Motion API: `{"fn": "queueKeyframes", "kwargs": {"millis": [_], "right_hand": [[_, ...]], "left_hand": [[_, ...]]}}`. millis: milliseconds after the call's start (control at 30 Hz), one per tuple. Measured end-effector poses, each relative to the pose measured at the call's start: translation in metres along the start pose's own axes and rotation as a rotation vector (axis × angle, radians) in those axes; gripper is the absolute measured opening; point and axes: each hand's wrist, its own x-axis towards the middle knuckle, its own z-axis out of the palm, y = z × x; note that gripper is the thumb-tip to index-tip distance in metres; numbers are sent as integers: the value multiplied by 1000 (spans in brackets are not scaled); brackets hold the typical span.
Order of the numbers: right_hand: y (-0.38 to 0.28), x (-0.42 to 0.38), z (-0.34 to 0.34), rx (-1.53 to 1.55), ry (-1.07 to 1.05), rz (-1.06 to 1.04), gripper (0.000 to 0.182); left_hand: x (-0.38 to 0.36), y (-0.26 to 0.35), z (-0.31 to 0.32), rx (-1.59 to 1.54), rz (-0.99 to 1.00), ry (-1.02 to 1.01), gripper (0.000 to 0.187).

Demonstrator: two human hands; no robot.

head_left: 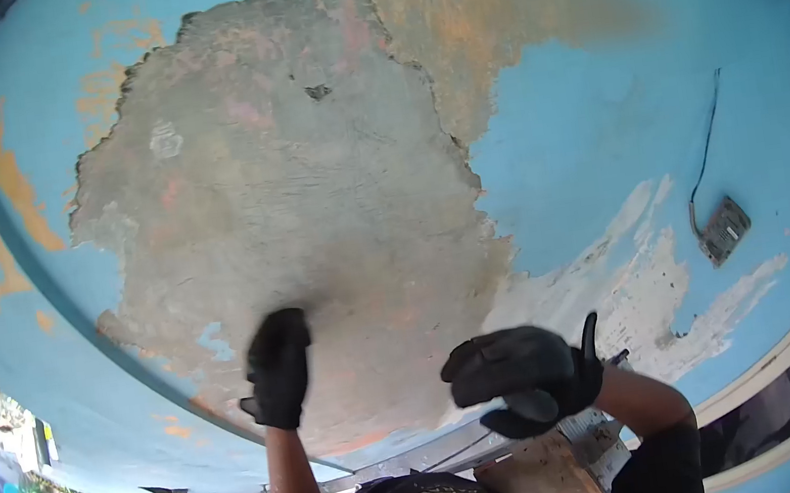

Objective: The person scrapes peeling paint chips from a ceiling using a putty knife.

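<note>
Fingers: left hand point(278, 369) is curling shut against the bare plaster patch point(291, 210); whether it's gripping anything, can't tell.
Right hand point(524, 379): closing around a scraper point(595, 440), held near the patch's lower edge.
Room: blue painted wall point(601, 140) is spreading wide all around.

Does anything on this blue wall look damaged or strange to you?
Yes. The blue painted wall has lost its paint over a big patch of bare grey plaster, which the left black-gloved hand touches. A small grey box hangs askew on a thin black wire.
</note>
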Motion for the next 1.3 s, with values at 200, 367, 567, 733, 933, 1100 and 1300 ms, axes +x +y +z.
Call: {"fn": "queueKeyframes", "kwargs": {"millis": [200, 367, 567, 733, 933, 1100, 1300], "right_hand": [[-13, 0, 22, -166, -25, -34, 47], [6, -26, 37, -134, -210, -45, 58], [25, -68, 14, 137, -215, 313, 65], [121, -165, 21, -242, -376, 791, 52], [134, -186, 33, -245, -1018, 963, 76], [103, -166, 14, -405, -1140, 950, 69], [122, -188, 17, -347, -931, 802, 77]], "left_hand": [[-80, 91, 81, -194, 305, -808, 68], [-117, 60, 113, -208, 381, -750, 58], [-110, 113, 98, 277, 221, -689, 20], [-61, 140, 84, -534, 109, -126, 19], [21, 236, 90, -532, 529, -71, 11], [60, 287, 117, -447, 673, 30, 11], [102, 261, 159, -290, 730, 106, 10]]}}
